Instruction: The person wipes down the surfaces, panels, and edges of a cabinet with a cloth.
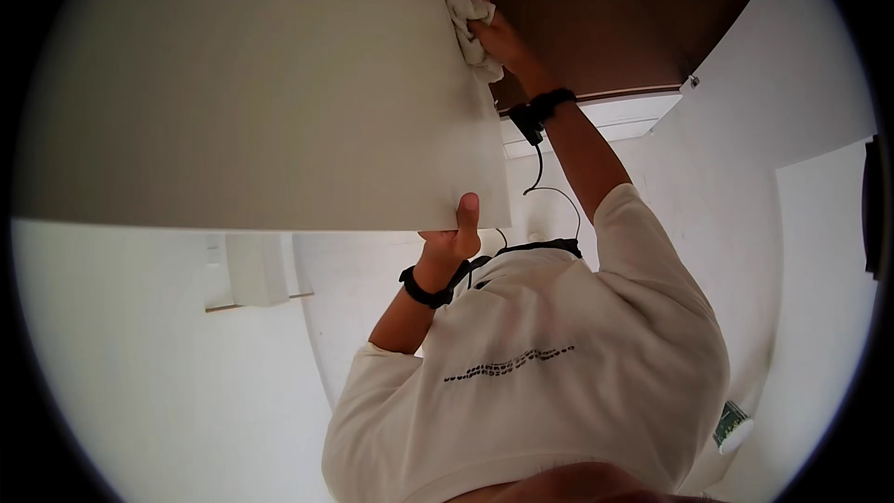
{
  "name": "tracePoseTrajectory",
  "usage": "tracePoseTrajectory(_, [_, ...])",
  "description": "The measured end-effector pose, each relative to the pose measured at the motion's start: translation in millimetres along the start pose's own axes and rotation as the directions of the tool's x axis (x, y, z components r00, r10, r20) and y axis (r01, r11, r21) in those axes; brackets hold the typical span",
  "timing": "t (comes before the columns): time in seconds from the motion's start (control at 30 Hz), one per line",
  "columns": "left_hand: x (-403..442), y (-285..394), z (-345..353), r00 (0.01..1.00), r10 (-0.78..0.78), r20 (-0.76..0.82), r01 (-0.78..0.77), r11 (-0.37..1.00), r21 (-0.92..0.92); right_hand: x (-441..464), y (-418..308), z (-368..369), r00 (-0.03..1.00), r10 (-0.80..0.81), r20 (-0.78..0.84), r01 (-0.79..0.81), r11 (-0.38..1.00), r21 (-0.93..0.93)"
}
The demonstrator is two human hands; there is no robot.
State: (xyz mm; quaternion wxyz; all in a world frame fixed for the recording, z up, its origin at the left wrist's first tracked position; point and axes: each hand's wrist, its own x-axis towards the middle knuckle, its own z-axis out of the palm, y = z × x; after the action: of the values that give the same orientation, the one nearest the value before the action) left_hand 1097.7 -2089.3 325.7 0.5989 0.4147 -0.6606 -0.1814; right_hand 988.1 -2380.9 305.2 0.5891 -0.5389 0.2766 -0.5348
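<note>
My right hand (501, 39) is closed around a crumpled pale cloth (479, 61), which is pressed against the edge of a large white cabinet door (261, 84) where it meets the brown cabinet interior (582, 37). My left hand (454, 240) grips that door's near edge, its thumb lying on the broad white face and its fingers mostly hidden behind the panel. Both wrists wear black straps, and a thin black cable (559, 192) hangs beside the right one.
A second white panel (773, 65) stands on the right of the cabinet, with metal hinges (690, 83) along the join. White walls surround me. A pale boxy fixture (258, 270) is at the lower left, and a dark object (873, 210) is at the right edge.
</note>
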Motion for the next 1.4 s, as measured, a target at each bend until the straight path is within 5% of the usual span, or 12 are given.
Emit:
tracePoseTrajectory(0.1, [7, 11, 8, 0.998, 0.038, -0.057, -0.037, 0.999, 0.023, 9, 67, -29, 0.986, 0.165, 0.019, -0.160, 0.973, -0.169])
tracePoseTrajectory(0.17, [15, 19, 14, 0.991, 0.055, -0.125, -0.053, 0.998, 0.024, 4, 165, -50, 0.997, 0.048, -0.055, -0.064, 0.940, -0.334])
tracePoseTrajectory(0.23, [20, 22, 15, 0.983, 0.067, -0.173, -0.060, 0.997, 0.044, -29, 210, -62, 0.957, 0.289, -0.016, -0.277, 0.898, -0.341])
tracePoseTrajectory(0.3, [11, 15, 12, 0.990, 0.030, -0.135, -0.019, 0.997, 0.080, -72, 248, -68, 0.956, 0.294, 0.017, -0.264, 0.881, -0.392])
tracePoseTrajectory(0.47, [21, 19, 13, 0.980, 0.092, -0.178, -0.065, 0.986, 0.151, -134, 203, -65, 0.688, 0.710, 0.150, -0.476, 0.597, -0.645])
tracePoseTrajectory(0.6, [16, 1, 8, 0.962, 0.196, -0.189, -0.169, 0.974, 0.150, -97, 190, -71, 0.951, 0.283, 0.122, -0.172, 0.816, -0.552])
tracePoseTrajectory(0.73, [4, -7, -5, 0.982, 0.137, -0.128, -0.119, 0.983, 0.140, -40, 62, -54, 0.917, 0.390, 0.086, -0.389, 0.921, -0.022])
tracePoseTrajectory(0.8, [2, -8, -6, 0.980, 0.148, -0.131, -0.126, 0.978, 0.165, -45, 18, -29, 0.955, 0.278, 0.100, -0.292, 0.942, 0.168])
tracePoseTrajectory(1.07, [18, 6, 10, 0.943, 0.194, -0.269, -0.136, 0.967, 0.217, -100, 167, -29, 0.734, 0.663, 0.148, -0.678, 0.729, 0.100])
tracePoseTrajectory(1.2, [21, -17, 16, 0.907, 0.268, -0.326, -0.167, 0.937, 0.307, -148, 144, -19, 0.685, 0.718, 0.120, -0.724, 0.690, 0.005])
tracePoseTrajectory(1.3, [3, -5, -23, 0.999, 0.051, -0.014, -0.049, 0.994, 0.092, -146, 49, 1, 0.822, 0.539, 0.184, -0.513, 0.841, -0.170])
tracePoseTrajectory(1.4, [8, 12, -6, 0.986, -0.020, -0.165, 0.033, 0.996, 0.078, -143, -32, 26, 0.969, 0.211, 0.128, -0.189, 0.968, -0.168])
